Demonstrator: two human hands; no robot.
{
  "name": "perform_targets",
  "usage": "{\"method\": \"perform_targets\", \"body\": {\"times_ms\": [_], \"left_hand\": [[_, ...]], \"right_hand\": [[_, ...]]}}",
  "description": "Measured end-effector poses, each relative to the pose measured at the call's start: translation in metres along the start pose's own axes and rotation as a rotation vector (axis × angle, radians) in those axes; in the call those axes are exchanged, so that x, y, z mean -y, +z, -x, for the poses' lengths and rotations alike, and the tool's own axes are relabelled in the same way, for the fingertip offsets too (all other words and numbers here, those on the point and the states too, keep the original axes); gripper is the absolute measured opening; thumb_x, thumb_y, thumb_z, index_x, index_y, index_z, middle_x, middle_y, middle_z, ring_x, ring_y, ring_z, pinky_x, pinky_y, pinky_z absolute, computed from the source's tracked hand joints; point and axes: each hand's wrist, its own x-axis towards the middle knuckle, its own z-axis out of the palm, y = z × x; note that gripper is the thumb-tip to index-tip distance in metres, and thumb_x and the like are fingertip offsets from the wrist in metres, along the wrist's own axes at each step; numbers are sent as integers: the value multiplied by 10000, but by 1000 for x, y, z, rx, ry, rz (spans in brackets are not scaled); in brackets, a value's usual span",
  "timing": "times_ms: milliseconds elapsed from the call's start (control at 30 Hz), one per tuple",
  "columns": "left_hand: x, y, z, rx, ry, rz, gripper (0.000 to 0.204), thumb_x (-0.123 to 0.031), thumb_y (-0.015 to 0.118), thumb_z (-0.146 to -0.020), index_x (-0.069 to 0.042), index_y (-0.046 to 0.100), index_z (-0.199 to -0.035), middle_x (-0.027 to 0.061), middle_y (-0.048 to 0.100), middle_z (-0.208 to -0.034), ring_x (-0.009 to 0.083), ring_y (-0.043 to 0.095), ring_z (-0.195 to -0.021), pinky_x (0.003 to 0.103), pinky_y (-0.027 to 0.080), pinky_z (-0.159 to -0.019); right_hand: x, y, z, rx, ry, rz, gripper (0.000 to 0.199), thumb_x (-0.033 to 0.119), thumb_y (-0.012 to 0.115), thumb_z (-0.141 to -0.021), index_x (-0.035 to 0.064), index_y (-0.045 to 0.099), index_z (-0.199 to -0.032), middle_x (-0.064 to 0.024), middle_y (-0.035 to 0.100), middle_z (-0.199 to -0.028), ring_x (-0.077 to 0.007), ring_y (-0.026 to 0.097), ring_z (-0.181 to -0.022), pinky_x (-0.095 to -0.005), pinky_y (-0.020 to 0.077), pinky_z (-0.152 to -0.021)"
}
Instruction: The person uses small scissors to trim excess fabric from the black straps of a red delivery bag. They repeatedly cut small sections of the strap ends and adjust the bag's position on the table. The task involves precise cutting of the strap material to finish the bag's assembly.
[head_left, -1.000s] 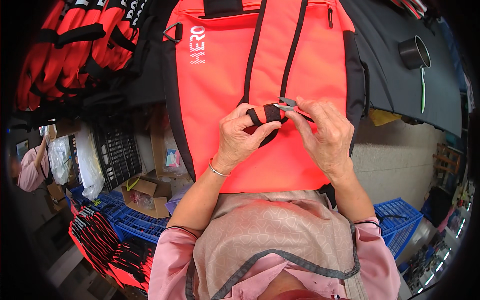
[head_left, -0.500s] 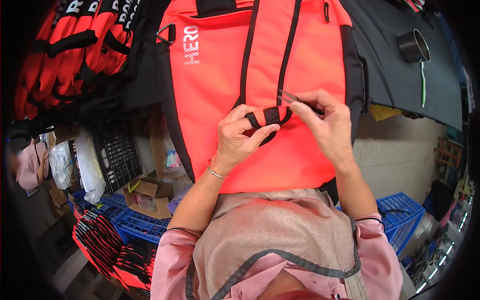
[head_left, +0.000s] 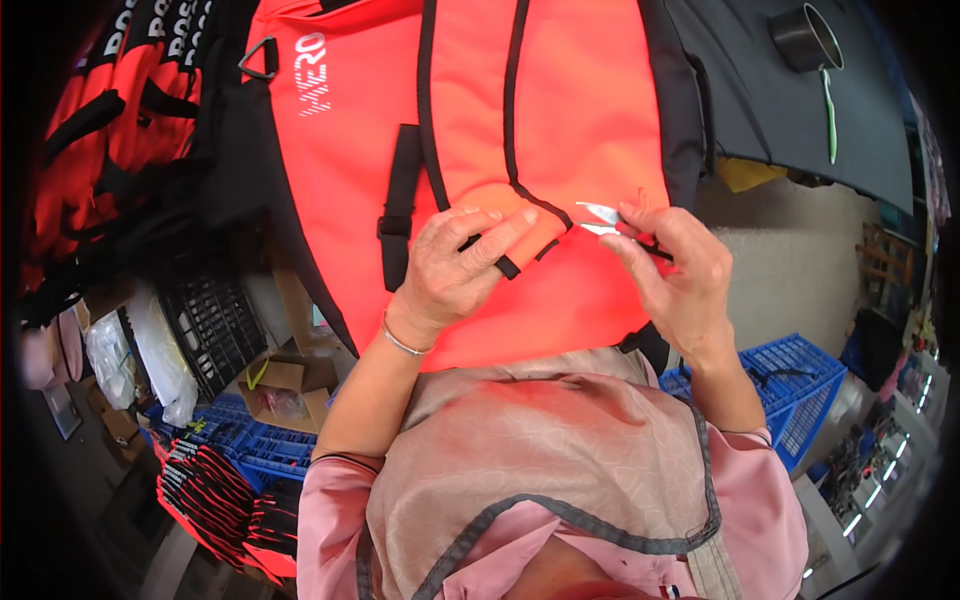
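A coral-red backpack (head_left: 590, 320) with black side panels lies in front of me, its lower end against my apron. My left hand (head_left: 445, 265) is closed on the lower end of its padded shoulder strap (head_left: 470, 110), which has black edging. The strap's end is bent up, thumb on top. Thread snips (head_left: 601, 212) sit in my right hand (head_left: 685, 275), pinched between thumb and fingers. Their blades stand apart, tips just right of the strap's black edging. A black webbing strap with a buckle (head_left: 396, 222) lies left of the shoulder strap.
A dark metal cup (head_left: 806, 38) and a green-and-white toothbrush-like stick (head_left: 830, 115) are on the grey surface at right. Red-and-black straps (head_left: 140, 120) hang at far left. Blue crates (head_left: 790, 385), an open cardboard box (head_left: 285, 390) and stacked red-black pieces (head_left: 215, 505) stand lower down.
In the view the backpack has shifted left and up. My left hand has turned the strap end over and lies flatter. The snips have moved slightly right, off the strap's end, blades now plainly seen.
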Motion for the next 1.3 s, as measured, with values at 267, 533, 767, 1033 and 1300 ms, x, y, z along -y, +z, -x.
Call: {"method": "perform_targets", "body": {"times_ms": [267,533,767,1033,1300], "left_hand": [[0,1,-2,1,75,-28,304,22,610,-679,-15,682,-972,-27,679,-1189,204,580,-921,350,510,-770],[2,3,3,8,56,-80,273,-93,718,-710,-138,756,-977,-70,674,-1186,178,583,-937,335,508,-765],[-2,3,1,-9,-20,-17,245,-89,730,-715,-136,744,-955,-68,680,-1172,177,583,-926,334,513,-767],[6,3,2,-9,94,-41,190,-20,651,-696,-62,698,-876,-13,680,-1187,189,603,-922,354,528,-799],[9,1,-6,-118,-46,52,276,7,729,-650,-73,732,-914,35,694,-1112,206,639,-828,325,532,-694]], "right_hand": [[-1,4,13,48,-166,179,258,198,812,-732,63,692,-915,-50,616,-713,-208,609,-620,-320,487,-540],[2,5,8,80,-205,229,262,195,811,-724,65,690,-917,-36,602,-725,-195,605,-644,-323,486,-543],[3,3,5,114,-281,276,298,202,810,-715,58,685,-944,-26,595,-730,-191,599,-642,-317,476,-539],[-4,3,-1,148,-379,287,296,218,808,-716,74,682,-942,-23,611,-765,-187,596,-632,-319,456,-519],[-9,23,-11,326,328,-568,230,90,802,-771,12,678,-948,-88,691,-835,-127,660,-744,-261,506,-618]]}}
